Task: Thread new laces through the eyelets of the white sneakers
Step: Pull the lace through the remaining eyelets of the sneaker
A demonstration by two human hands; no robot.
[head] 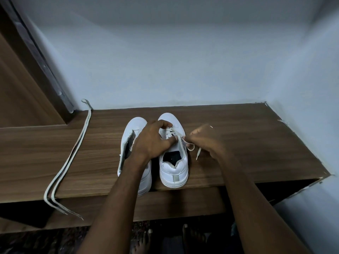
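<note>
I am standing at a wooden shelf (238, 143), and both my hands are working over it, approx. in the middle. Behind my hands the grey-blue wall (165, 61) is rising; far to the left of my left hand a brown door (18, 79) is showing.

Under my hands the two white sneakers are sitting side by side, heels toward me. The left sneaker (132, 132) is lying just under my left wrist and forearm, its tongue area open, w/o lace as far as I can see. The right sneaker (174, 167) is sitting between my two hands, upright, its heel at the shelf's front edge.

My left hand (152, 140) is resting over the right sneaker's front, fingers curled over the eyelet rows, thumb pressing at the tongue. My right hand (207, 140) is hovering just beside the same sneaker, fingers pressed together, pinching the lace (191, 146). This lace is crossing already the front eyelets near my left fingertips, and its loose end is hanging below my right hand.

Well apart, left of my left hand, a spare lace (73, 153) is lying doubled along the shelf, ends hanging over the front edge.

Below my arms, my bare feet (194, 237) are showing on a dark floor.
</note>
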